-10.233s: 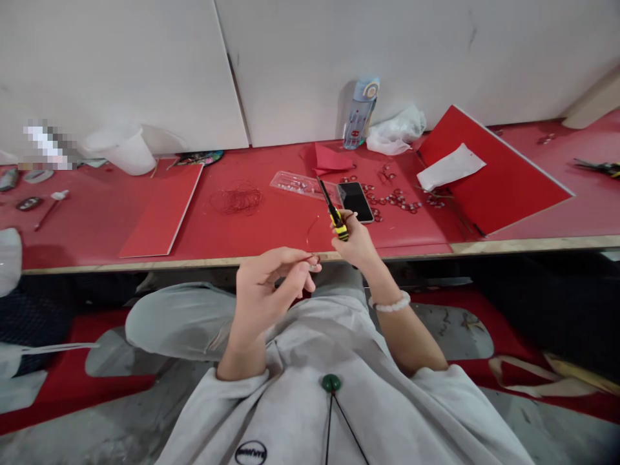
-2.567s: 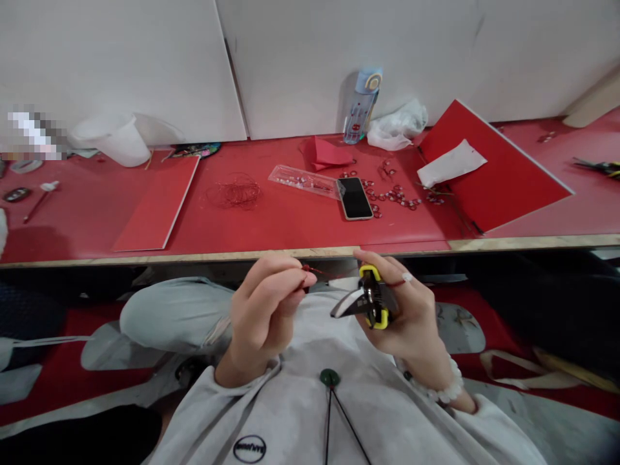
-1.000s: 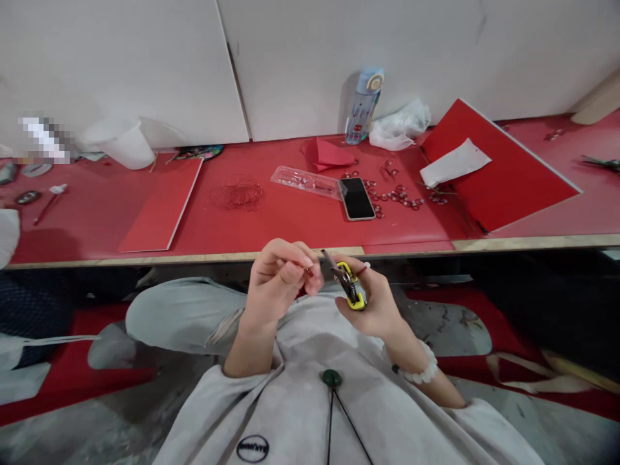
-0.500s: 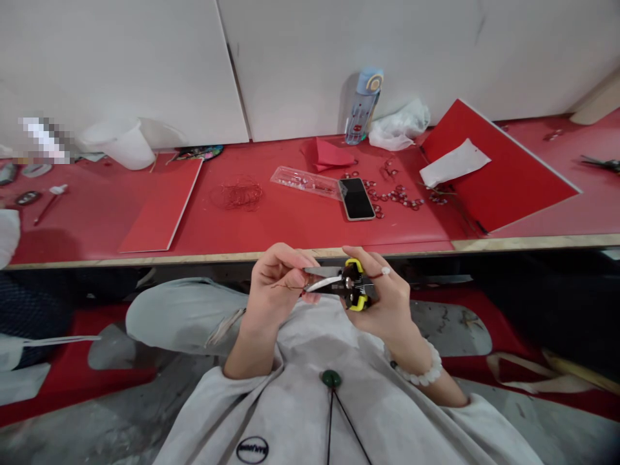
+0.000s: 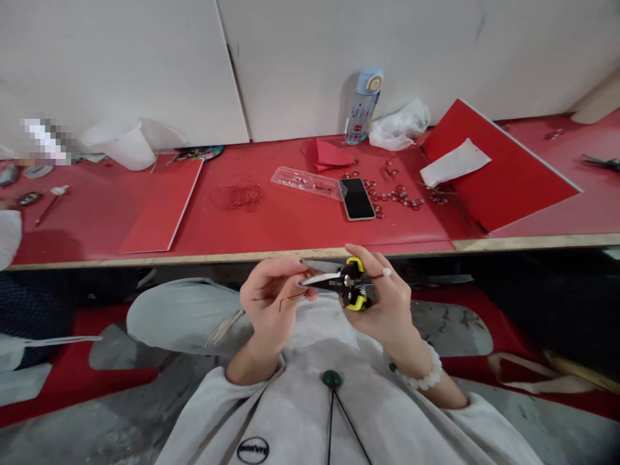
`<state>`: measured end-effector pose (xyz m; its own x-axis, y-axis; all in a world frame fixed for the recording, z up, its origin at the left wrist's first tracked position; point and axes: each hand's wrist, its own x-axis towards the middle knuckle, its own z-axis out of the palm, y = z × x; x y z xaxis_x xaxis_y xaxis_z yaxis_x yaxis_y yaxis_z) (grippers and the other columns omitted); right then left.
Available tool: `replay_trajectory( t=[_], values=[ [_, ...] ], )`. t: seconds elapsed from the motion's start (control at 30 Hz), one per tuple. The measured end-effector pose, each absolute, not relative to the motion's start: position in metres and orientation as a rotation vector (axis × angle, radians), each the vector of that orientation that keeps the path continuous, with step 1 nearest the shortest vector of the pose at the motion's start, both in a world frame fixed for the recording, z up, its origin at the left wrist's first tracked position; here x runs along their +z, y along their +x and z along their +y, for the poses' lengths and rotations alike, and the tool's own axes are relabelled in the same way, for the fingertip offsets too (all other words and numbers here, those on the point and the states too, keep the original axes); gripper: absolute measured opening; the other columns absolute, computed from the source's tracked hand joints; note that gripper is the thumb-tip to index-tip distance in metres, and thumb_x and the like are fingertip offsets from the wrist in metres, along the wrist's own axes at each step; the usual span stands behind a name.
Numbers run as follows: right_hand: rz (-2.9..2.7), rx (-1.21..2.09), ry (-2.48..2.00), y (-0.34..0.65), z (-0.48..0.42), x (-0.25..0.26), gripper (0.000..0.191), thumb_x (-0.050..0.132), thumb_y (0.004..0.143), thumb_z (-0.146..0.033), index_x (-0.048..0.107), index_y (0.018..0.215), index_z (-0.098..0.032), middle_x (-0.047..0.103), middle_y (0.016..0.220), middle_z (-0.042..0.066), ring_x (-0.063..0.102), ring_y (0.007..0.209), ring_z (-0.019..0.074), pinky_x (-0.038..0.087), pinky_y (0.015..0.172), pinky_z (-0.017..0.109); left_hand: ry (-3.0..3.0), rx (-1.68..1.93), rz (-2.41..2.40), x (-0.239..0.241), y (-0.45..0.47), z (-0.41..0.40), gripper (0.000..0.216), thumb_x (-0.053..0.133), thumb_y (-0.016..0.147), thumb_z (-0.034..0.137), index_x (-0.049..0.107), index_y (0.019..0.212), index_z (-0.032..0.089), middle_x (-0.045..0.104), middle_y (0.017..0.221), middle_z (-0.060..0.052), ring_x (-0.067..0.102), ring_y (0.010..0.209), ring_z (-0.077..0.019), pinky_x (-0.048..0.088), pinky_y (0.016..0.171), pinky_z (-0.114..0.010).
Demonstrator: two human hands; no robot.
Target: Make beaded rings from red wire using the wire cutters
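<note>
My left hand [image 5: 270, 299] pinches a small red beaded piece with a thin red wire [image 5: 290, 297] trailing from it, held above my lap just below the table edge. My right hand [image 5: 382, 303] is wrapped round yellow-and-black pliers [image 5: 345, 285]. Their silver jaws point left and meet the wire piece at my left fingertips. A white bead bracelet sits on my right wrist.
On the red table [image 5: 290, 226] lie a phone [image 5: 356, 198], a clear plastic tray [image 5: 305, 182], a coil of red wire [image 5: 238, 194], several small red rings [image 5: 400, 197], a water bottle [image 5: 361, 106], red boards [image 5: 494, 171] and a white tub [image 5: 121, 145].
The pliers swung from pointing up and away to lying level, with the jaws brought to the piece in my left fingers. Both hands have stayed close together over my lap.
</note>
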<state>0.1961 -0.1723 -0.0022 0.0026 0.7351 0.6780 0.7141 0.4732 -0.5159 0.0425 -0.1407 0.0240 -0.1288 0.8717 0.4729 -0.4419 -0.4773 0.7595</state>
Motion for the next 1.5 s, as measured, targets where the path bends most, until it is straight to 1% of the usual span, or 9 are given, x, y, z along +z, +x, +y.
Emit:
replay_trajectory(
  t=[0.13,0.3,0.63,0.87,0.97,1.17,1.27,1.4,1.5],
  values=[
    [-1.696,0.03,-1.252,0.194,-0.171,-0.005,0.07,0.058,0.076,-0.008,0.05,0.143,-0.029,0.07,0.101,0.006,0.07,0.088,0.0251,0.061,0.079,0.039,1.156,1.783,0.534,0.024,0.044,-0.14,0.009,0.082,0.088,0.027,0.074,0.088,0.023,0.076,0.07,0.005,0.066,0.045,-0.0056,0.055,0.044,-0.012],
    [-1.719,0.051,-1.275,0.195,-0.17,-0.007,0.076,0.06,0.071,-0.01,0.048,0.144,-0.028,0.072,0.105,0.008,0.071,0.093,0.0279,0.062,0.081,0.042,1.135,1.773,0.598,0.027,0.044,-0.138,0.016,0.087,0.083,0.03,0.074,0.083,0.021,0.079,0.079,0.002,0.069,0.049,-0.0066,0.058,0.048,-0.013],
    [-1.682,0.072,-1.348,0.195,-0.167,-0.011,0.072,0.062,0.071,-0.011,0.053,0.141,-0.028,0.072,0.101,0.008,0.071,0.089,0.0285,0.061,0.08,0.042,1.091,1.739,0.618,0.023,0.044,-0.128,0.025,0.09,0.078,0.035,0.073,0.081,0.018,0.077,0.076,0.001,0.068,0.05,-0.0078,0.057,0.048,-0.015],
    [-1.691,0.062,-1.381,0.197,-0.167,-0.01,0.067,0.061,0.074,-0.013,0.054,0.139,-0.026,0.072,0.102,0.009,0.071,0.09,0.0292,0.061,0.082,0.043,1.22,1.705,0.696,0.013,0.042,-0.13,0.017,0.072,0.096,0.037,0.079,0.095,0.021,0.074,0.069,0.001,0.071,0.057,-0.0089,0.06,0.058,-0.017],
    [-1.701,0.058,-1.381,0.197,-0.167,-0.01,0.068,0.061,0.073,-0.013,0.053,0.139,-0.026,0.072,0.102,0.008,0.071,0.09,0.0288,0.061,0.082,0.043,1.26,1.743,0.684,0.011,0.041,-0.131,0.024,0.065,0.1,0.041,0.08,0.096,0.022,0.077,0.073,0.0,0.071,0.057,-0.0099,0.06,0.058,-0.019],
    [-1.709,0.023,-1.36,0.198,-0.169,-0.008,0.073,0.062,0.073,-0.012,0.05,0.143,-0.028,0.072,0.105,0.008,0.071,0.093,0.0291,0.061,0.082,0.044,1.336,1.761,0.714,0.009,0.035,-0.133,0.018,0.074,0.094,0.041,0.08,0.096,0.024,0.076,0.068,0.001,0.072,0.054,-0.0138,0.063,0.059,-0.026],
    [-1.706,0.023,-1.351,0.198,-0.171,-0.006,0.076,0.062,0.073,-0.011,0.048,0.145,-0.03,0.07,0.106,0.008,0.07,0.094,0.0296,0.061,0.083,0.044,1.388,1.793,0.776,0.008,0.034,-0.135,0.017,0.073,0.094,0.04,0.081,0.096,0.024,0.079,0.075,-0.001,0.072,0.054,-0.0142,0.064,0.059,-0.028],
    [-1.695,0.053,-1.335,0.194,-0.177,-0.005,0.077,0.061,0.074,-0.011,0.045,0.147,-0.029,0.068,0.109,0.01,0.068,0.098,0.0303,0.06,0.087,0.047,1.559,1.964,0.767,0.006,0.037,-0.134,0.014,0.073,0.094,0.036,0.082,0.094,0.026,0.081,0.091,-0.004,0.078,0.074,-0.0174,0.066,0.065,-0.029],
    [-1.695,0.089,-1.326,0.191,-0.179,-0.004,0.079,0.061,0.072,-0.011,0.044,0.148,-0.028,0.067,0.109,0.01,0.067,0.097,0.0301,0.059,0.087,0.047,1.618,2.006,0.701,0.004,0.037,-0.132,0.01,0.075,0.093,0.034,0.082,0.098,0.029,0.079,0.1,-0.003,0.077,0.079,-0.0165,0.067,0.067,-0.029]
  ],
)
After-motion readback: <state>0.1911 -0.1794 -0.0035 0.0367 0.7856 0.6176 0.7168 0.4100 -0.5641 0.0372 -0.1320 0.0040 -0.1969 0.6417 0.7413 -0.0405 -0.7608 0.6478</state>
